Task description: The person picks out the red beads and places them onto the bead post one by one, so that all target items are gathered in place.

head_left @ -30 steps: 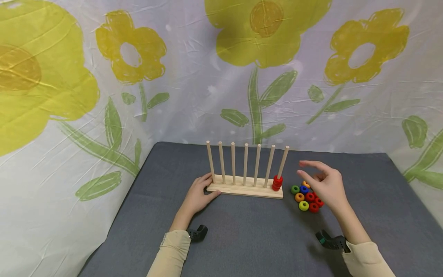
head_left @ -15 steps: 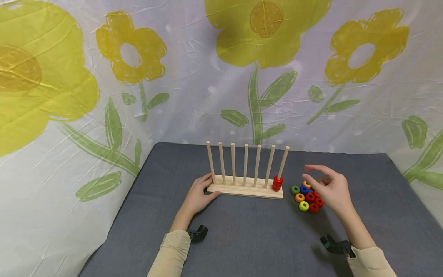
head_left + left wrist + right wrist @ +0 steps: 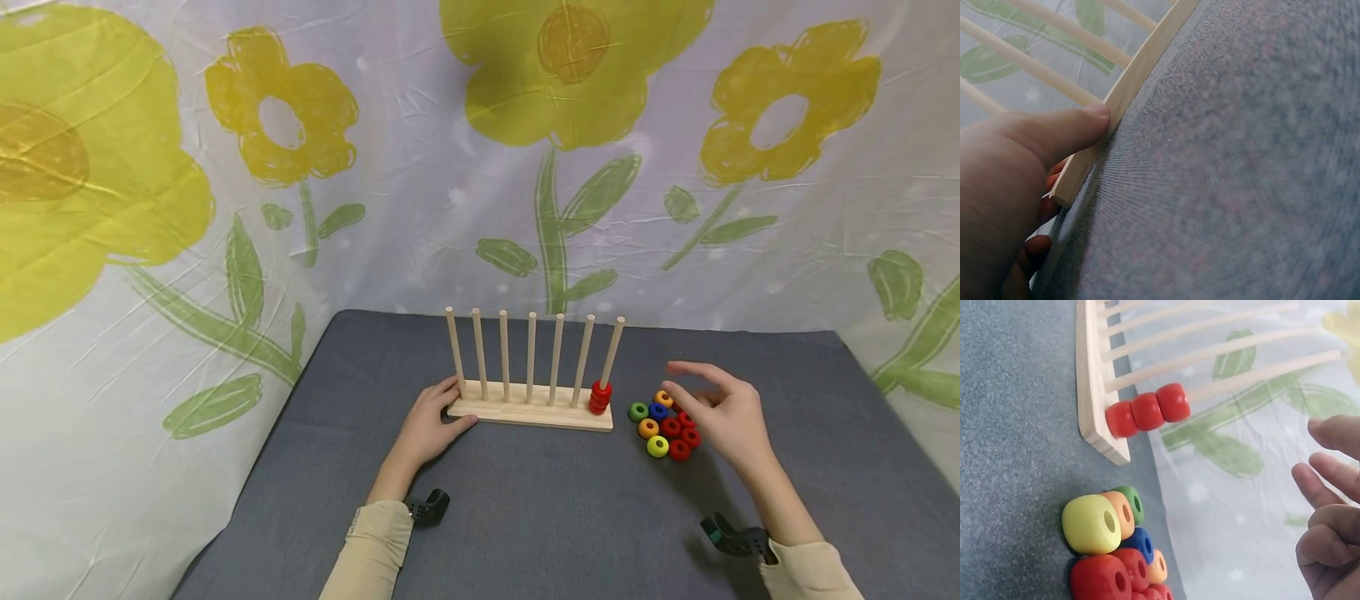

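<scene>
A wooden base [image 3: 532, 414] carries several upright pegs, and red beads [image 3: 599, 397] are stacked on its rightmost peg; the right wrist view shows three red beads [image 3: 1146, 411] there. My left hand [image 3: 429, 425] grips the base's left end, the thumb along the front edge in the left wrist view, where the hand [image 3: 1022, 162] hides part of that end. Over the right side of a group of loose beads [image 3: 657, 447] hovers my right hand [image 3: 723, 417], thumb and forefinger apart, nothing between them. In the right wrist view its fingers [image 3: 1335, 481] are clear of the beads.
The loose beads are red, yellow, orange, green and blue, lying close together right of the base. A dark grey cloth [image 3: 540, 517] covers the table. Behind it hangs a pale sheet [image 3: 420, 242] with yellow flowers. Each wrist wears a black device.
My right hand has moved a little right and down, away from the rack, still holding nothing. The left hand keeps its grip on the base, and the beads lie as before.
</scene>
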Demonstrator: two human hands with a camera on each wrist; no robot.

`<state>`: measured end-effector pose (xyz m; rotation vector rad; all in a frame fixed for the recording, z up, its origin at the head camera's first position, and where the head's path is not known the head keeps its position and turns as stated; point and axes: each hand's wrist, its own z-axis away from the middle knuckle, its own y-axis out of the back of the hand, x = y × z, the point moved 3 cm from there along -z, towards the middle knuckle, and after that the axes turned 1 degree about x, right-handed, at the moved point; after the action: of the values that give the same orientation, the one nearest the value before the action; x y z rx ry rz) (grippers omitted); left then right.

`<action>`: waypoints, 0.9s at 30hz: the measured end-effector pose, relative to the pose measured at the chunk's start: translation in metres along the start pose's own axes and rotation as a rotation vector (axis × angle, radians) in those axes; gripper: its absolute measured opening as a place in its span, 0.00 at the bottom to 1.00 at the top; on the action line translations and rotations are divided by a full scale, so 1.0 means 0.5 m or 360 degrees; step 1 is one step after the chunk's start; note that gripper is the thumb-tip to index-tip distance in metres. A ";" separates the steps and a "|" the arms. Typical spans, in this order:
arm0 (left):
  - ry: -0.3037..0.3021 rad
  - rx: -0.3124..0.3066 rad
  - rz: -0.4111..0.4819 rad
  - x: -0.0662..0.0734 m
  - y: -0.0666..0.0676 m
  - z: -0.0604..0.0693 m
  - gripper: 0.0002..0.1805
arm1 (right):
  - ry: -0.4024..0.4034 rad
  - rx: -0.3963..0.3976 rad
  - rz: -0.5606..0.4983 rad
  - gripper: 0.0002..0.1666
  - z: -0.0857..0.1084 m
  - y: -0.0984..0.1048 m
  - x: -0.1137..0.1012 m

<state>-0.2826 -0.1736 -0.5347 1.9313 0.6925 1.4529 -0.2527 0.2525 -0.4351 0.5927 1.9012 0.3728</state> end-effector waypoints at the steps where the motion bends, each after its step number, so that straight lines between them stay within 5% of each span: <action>1: 0.0000 0.0000 0.0002 0.000 0.000 0.000 0.39 | -0.0006 0.0001 0.0007 0.18 0.001 0.000 0.002; 27: -0.0006 0.0005 -0.0009 -0.002 -0.002 -0.002 0.39 | -0.0113 0.0020 0.0082 0.20 0.050 0.031 0.049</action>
<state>-0.2838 -0.1735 -0.5361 1.9320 0.6984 1.4453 -0.2336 0.2788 -0.4557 0.6560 1.8239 0.3686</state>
